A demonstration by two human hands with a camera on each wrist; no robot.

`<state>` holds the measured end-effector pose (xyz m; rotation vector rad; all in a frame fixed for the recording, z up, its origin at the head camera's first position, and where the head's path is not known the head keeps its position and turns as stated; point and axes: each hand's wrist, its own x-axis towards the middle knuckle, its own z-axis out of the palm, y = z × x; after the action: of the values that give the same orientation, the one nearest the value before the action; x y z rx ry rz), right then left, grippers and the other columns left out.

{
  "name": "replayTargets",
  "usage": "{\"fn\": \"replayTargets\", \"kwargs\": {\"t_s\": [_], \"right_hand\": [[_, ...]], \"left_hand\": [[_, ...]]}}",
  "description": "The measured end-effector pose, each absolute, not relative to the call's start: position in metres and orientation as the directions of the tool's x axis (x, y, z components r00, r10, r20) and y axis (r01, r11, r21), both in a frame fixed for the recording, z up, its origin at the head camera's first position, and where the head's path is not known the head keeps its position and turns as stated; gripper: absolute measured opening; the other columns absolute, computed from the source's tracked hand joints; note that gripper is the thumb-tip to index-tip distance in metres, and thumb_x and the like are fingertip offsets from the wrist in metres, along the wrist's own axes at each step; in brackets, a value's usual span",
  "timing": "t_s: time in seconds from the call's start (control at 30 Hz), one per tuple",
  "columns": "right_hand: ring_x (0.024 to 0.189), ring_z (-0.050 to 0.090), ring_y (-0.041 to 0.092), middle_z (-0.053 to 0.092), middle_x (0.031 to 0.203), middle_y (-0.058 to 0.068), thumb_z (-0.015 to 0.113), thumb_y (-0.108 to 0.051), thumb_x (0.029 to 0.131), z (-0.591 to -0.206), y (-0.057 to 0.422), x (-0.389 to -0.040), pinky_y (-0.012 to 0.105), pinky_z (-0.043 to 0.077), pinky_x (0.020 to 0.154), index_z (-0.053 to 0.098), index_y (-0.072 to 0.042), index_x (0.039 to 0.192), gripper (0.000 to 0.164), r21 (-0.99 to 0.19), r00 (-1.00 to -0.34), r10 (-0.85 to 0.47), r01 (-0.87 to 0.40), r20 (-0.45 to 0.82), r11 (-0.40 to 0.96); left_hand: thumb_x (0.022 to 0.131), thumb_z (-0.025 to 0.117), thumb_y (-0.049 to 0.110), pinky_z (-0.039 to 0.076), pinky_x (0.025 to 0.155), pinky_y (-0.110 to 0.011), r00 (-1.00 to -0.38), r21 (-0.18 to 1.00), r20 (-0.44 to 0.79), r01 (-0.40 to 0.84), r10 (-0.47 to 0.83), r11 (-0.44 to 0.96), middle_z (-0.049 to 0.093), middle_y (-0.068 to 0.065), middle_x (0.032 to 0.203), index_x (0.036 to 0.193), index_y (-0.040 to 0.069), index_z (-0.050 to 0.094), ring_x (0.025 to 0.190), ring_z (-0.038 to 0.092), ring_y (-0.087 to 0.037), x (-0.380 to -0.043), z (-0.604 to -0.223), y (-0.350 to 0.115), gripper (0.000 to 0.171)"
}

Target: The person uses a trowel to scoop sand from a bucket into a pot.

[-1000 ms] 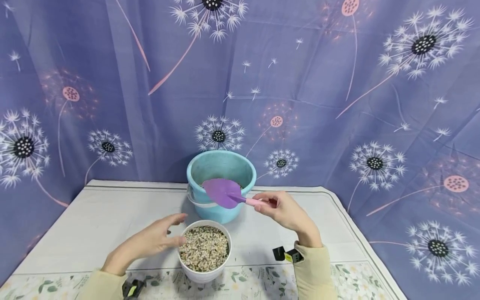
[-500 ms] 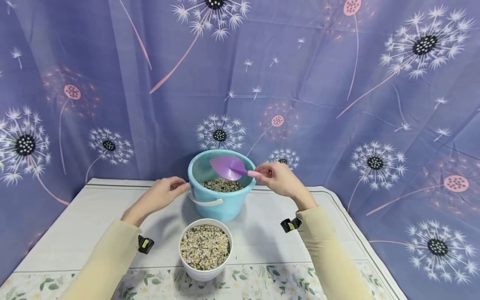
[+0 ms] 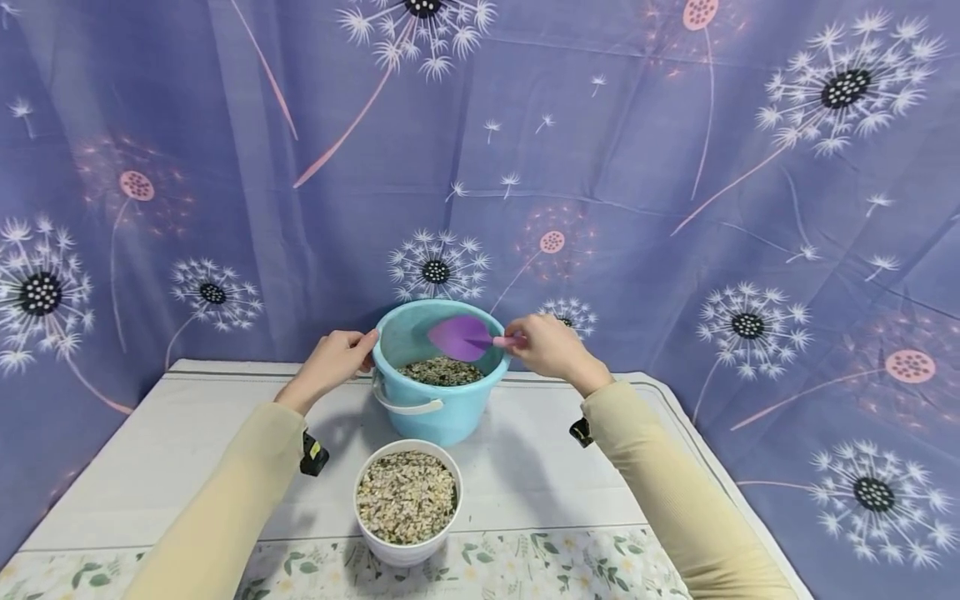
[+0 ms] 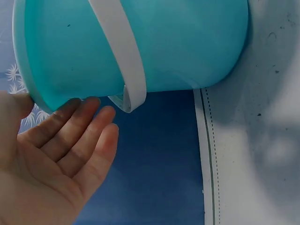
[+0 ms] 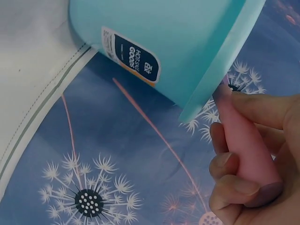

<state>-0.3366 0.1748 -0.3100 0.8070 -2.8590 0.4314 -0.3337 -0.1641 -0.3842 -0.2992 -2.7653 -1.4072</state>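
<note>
My right hand [image 3: 551,346] grips the pink handle of a hand trowel [image 3: 459,337], fingers curled round it in the right wrist view. The trowel's purple blade hangs inside the light blue bucket [image 3: 438,417], above a grainy gravel-like mix [image 3: 441,372] low in it. My left hand [image 3: 330,362] is at the bucket's left rim. In the left wrist view its thumb [image 4: 21,104] meets the rim, and the loosely extended fingers [image 4: 77,133] lie against or close to the outer wall. A white pot [image 3: 405,553], full of pale grains [image 3: 407,497], stands in front.
A white bucket handle [image 3: 408,407] hangs down the bucket's front. The table [image 3: 225,467] has a white cover with a floral strip [image 3: 525,567] at the front. A purple dandelion-print curtain [image 3: 315,217] hangs close behind the bucket.
My left hand has moved from beside the white pot to the bucket's left rim. My right hand has carried the trowel from over the bucket's front rim back and into the bucket's opening.
</note>
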Motion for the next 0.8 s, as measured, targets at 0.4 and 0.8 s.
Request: {"fn": "replayTargets", "kwargs": {"t_s": [0.4,0.8], "right_hand": [[0.054,0.053,0.016,0.063,0.071,-0.004,0.067,-0.028,0.094,-0.308,0.169,-0.347,0.031,0.046,0.047,0.076,-0.012,0.099,0.019,-0.139,-0.873,-0.471,-0.486,0.132,0.863],[0.066,0.061,0.021,0.066,0.079,-0.001,0.064,-0.033,0.096,-0.314,0.151,-0.364,0.036,0.050,0.052,0.074,-0.015,0.091,0.022,0.036,-0.880,-0.458,-0.457,0.127,0.889]], "left_hand": [[0.098,0.051,0.042,0.050,0.067,-0.035,-0.992,0.770,0.122,0.106,0.019,0.628,0.069,-0.007,0.088,0.098,0.009,0.067,0.083,0.066,-0.027,-0.343,-0.384,-0.149,0.036],[0.096,0.053,0.036,0.050,0.061,-0.033,-0.977,0.803,0.211,0.150,-0.040,0.577,0.067,-0.008,0.081,0.090,0.008,0.066,0.075,0.066,-0.028,-0.344,-0.395,-0.144,0.031]]}}
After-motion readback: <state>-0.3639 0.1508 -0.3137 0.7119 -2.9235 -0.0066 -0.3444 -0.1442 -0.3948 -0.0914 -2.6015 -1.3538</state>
